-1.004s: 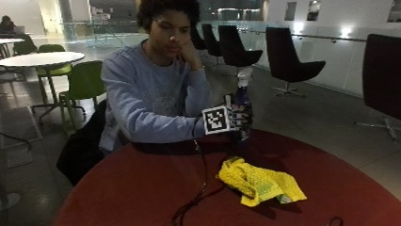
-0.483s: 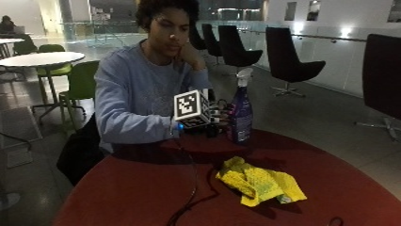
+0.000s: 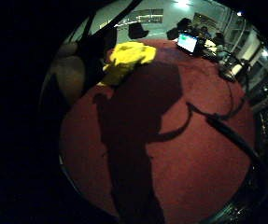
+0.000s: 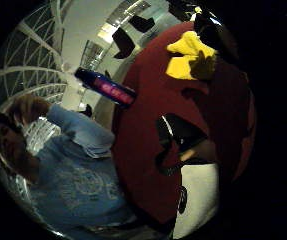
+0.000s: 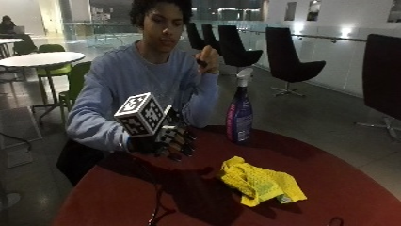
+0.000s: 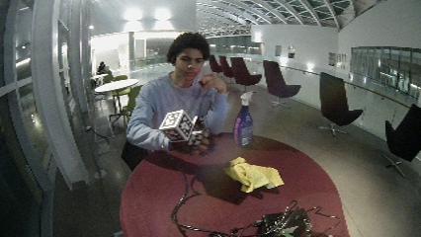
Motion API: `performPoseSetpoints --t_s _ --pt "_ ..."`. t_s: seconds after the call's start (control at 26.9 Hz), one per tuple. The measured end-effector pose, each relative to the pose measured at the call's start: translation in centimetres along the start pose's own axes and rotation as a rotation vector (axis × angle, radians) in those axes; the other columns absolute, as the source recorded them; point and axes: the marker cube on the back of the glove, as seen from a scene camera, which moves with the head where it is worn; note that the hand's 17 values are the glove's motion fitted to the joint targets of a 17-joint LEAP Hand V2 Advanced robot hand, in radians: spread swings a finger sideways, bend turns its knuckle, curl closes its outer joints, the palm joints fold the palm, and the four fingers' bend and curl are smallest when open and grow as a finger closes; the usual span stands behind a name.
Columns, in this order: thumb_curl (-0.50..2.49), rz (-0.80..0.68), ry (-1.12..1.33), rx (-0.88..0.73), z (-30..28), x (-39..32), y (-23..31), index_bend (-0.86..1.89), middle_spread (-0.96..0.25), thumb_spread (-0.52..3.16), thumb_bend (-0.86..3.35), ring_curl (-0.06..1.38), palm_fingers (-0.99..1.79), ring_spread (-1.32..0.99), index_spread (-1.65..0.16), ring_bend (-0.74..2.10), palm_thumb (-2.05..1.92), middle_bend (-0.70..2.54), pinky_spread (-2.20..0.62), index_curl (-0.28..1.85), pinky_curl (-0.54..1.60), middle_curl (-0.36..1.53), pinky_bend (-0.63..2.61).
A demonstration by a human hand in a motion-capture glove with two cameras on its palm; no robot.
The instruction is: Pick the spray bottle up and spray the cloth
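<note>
outside view: gloved right hand (image 5: 164, 141) hangs empty, fingers loosely curled, apart from spray bottle (image 5: 239, 113); label unreadable.

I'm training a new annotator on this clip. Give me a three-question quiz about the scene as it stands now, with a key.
1. True or false: the gloved right hand is holding the spray bottle.
2. Which lies nearer the table's middle? A) the bottle B) the yellow cloth
3. Fill in: the bottle stands ______ on the table.

Key:
1. False. The hand hangs above the table, apart from the bottle, fingers holding nothing.
2. B. The bottle stands near the edge, by the person.
3. upright
</note>
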Motion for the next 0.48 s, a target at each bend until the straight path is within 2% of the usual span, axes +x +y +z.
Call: performPoseSetpoints --t_s 0.26,0.48 --pt "0.43 0.037 0.168 -0.030 -1.4 4.3 2.6 0.14 -0.05 1.00 -0.03 0.35 0.78 -0.02 -0.32 0.39 0.77 0.27 0.14 0.23 0.34 0.43 0.28" --pt "0.42 0.067 0.203 -0.056 -1.7 5.8 3.5 0.13 -0.05 1.01 -0.02 0.35 0.79 -0.02 -0.32 0.37 0.76 0.26 0.15 0.24 0.34 0.43 0.26"
